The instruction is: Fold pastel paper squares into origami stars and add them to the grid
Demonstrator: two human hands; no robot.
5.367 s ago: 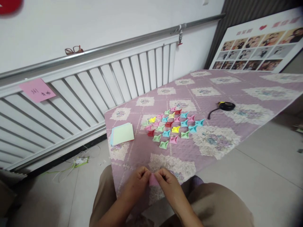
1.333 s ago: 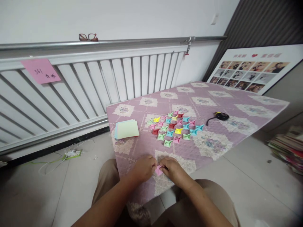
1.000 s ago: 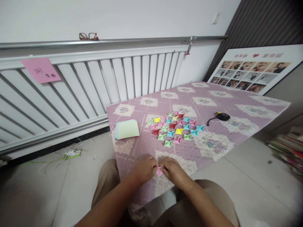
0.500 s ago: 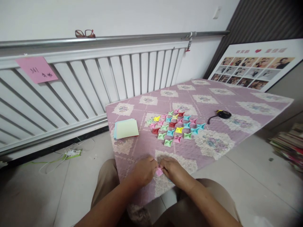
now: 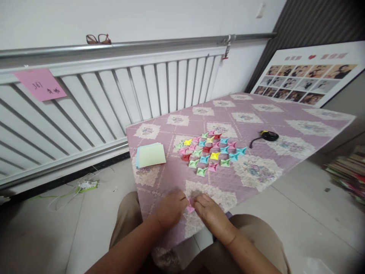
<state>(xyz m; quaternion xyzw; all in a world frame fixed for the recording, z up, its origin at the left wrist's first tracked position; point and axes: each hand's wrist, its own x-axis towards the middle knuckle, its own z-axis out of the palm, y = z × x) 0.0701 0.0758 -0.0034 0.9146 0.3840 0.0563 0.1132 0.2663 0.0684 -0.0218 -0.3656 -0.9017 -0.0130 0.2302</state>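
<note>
Between my hands, low over the near end of the table, is a small piece of folded pink paper (image 5: 190, 207). My left hand (image 5: 172, 207) is closed with its fingertips on the paper's left side. From the right, my right hand (image 5: 207, 210) pinches the same paper; its fingers are bent and partly hide it. Just beyond lie several small folded paper shapes (image 5: 207, 150) in green, pink, red, yellow and blue, set out in slanting rows. A stack of square paper sheets (image 5: 152, 155), pale yellow-green on top with blue beneath, rests left of them.
A flowered purple tablecloth (image 5: 165, 179) covers the table. A black tape-like object with a strap (image 5: 269, 136) lies right of the folded shapes. Behind is a white radiator (image 5: 148, 89) with a pink note (image 5: 40, 84). A photo board (image 5: 309, 76) leans at the right.
Both hands stay on the pink paper and have shifted only slightly, with the fingers of my right hand raised a little. The view has tilted slightly.
</note>
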